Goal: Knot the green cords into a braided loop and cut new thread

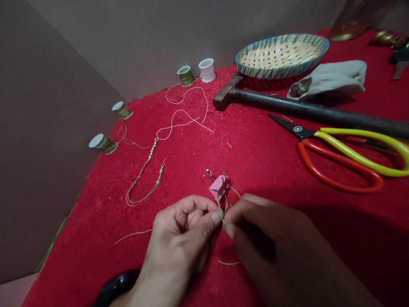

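My left hand (187, 238) pinches a thin green cord (220, 207) between thumb and forefinger, close to a small knot. Right beside it, my right hand (258, 230) is closed in a pinch on the same cord work, fingertips almost meeting the left ones. Just beyond the fingers a pink binder clip (219, 186) grips the upper ends of the cord. Loose cord ends stick out left of my left hand and below my right hand. Further left lies a braided cord bracelet (140, 172) in a curve, with a white thread (179, 124) at its top end.
Scissors (306, 132) with red and yellow handles lie at right, below a hammer (275, 99). Behind are a woven basket (283, 55) and a pale cloth (335, 79). Several thread spools, including a white one (207, 71), stand or lie along the wall on the red cloth (249, 157).
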`<action>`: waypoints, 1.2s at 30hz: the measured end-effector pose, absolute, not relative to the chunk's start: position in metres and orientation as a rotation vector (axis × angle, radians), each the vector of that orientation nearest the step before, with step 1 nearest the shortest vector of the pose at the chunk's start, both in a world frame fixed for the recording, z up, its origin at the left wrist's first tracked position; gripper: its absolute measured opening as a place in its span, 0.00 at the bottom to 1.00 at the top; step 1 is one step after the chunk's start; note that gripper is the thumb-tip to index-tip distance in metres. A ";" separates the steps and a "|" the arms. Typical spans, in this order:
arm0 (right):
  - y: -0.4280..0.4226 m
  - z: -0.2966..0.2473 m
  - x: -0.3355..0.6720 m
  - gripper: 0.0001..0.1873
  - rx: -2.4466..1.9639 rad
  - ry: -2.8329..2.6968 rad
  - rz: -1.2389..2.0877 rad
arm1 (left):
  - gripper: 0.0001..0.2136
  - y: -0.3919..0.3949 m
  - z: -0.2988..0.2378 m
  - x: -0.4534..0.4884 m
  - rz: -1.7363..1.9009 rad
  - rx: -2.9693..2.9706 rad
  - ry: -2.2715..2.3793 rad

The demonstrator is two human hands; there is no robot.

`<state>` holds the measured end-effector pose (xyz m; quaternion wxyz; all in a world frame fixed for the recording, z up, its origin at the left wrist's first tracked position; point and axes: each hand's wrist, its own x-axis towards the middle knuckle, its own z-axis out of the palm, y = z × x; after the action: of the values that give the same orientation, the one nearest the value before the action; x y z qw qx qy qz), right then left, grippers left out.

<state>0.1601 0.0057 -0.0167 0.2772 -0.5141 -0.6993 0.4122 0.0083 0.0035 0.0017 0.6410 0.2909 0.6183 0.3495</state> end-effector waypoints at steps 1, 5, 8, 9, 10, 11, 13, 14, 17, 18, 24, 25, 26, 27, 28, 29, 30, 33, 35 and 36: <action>0.006 -0.018 0.160 0.12 -1.374 -1.880 1.110 | 0.14 0.004 0.003 0.009 0.804 0.659 1.413; 0.006 -0.018 0.159 0.13 -1.356 -1.848 1.176 | 0.12 0.004 0.007 0.006 0.781 0.646 1.385; 0.006 -0.016 0.159 0.13 -1.371 -1.809 1.256 | 0.11 0.004 0.007 0.003 0.741 0.651 1.334; 0.006 -0.016 0.159 0.13 -1.377 -1.800 1.269 | 0.11 0.004 0.007 0.002 0.735 0.653 1.331; 0.006 -0.016 0.159 0.13 -1.382 -1.796 1.266 | 0.11 0.004 0.007 0.002 0.736 0.651 1.339; 0.005 -0.016 0.159 0.13 -1.384 -1.800 1.246 | 0.11 0.004 0.007 0.003 0.746 0.651 1.350; 0.005 -0.016 0.159 0.12 -1.403 -1.823 1.156 | 0.11 0.004 0.007 0.004 0.773 0.652 1.369; 0.005 -0.016 0.159 0.11 -1.416 -1.834 1.101 | 0.11 0.003 0.007 0.005 0.787 0.650 1.378; 0.004 -0.015 0.159 0.09 -1.447 -1.864 0.983 | 0.11 0.002 0.006 0.007 0.826 0.646 1.382; 0.004 -0.015 0.159 0.09 -1.450 -1.873 0.963 | 0.11 0.002 0.006 0.007 0.838 0.648 1.379; 0.003 -0.015 0.155 0.09 -1.437 -1.898 0.986 | 0.11 0.003 0.005 0.004 0.829 0.695 1.296; 0.003 -0.015 0.155 0.10 -1.427 -1.902 1.013 | 0.11 0.004 0.006 0.004 0.812 0.697 1.284; 0.003 -0.015 0.154 0.11 -1.419 -1.907 1.047 | 0.11 0.003 0.006 0.004 0.797 0.691 1.275; 0.003 -0.016 0.154 0.12 -1.411 -1.912 1.086 | 0.11 0.003 0.007 0.003 0.791 0.677 1.271; 0.004 -0.016 0.153 0.13 -1.400 -1.917 1.125 | 0.11 0.002 0.007 0.003 0.790 0.666 1.265; 0.004 -0.016 0.153 0.14 -1.393 -1.921 1.156 | 0.10 0.002 0.007 0.003 0.792 0.655 1.257; 0.005 -0.017 0.153 0.14 -1.389 -1.922 1.176 | 0.08 0.001 0.008 0.002 0.793 0.646 1.248; 0.005 -0.018 0.154 0.15 -1.389 -1.914 1.190 | 0.06 -0.001 0.008 -0.001 0.791 0.599 1.225; 0.004 -0.019 0.155 0.15 -1.393 -1.905 1.201 | 0.06 -0.001 0.008 -0.003 0.784 0.558 1.216; 0.003 -0.019 0.155 0.14 -1.389 -1.902 1.206 | 0.07 -0.001 0.008 -0.003 0.779 0.547 1.216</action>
<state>0.1551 0.0033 -0.0190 0.2453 -0.5089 -0.6969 0.4417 -0.0034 -0.0012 0.0079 0.7164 0.2471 0.5493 0.3520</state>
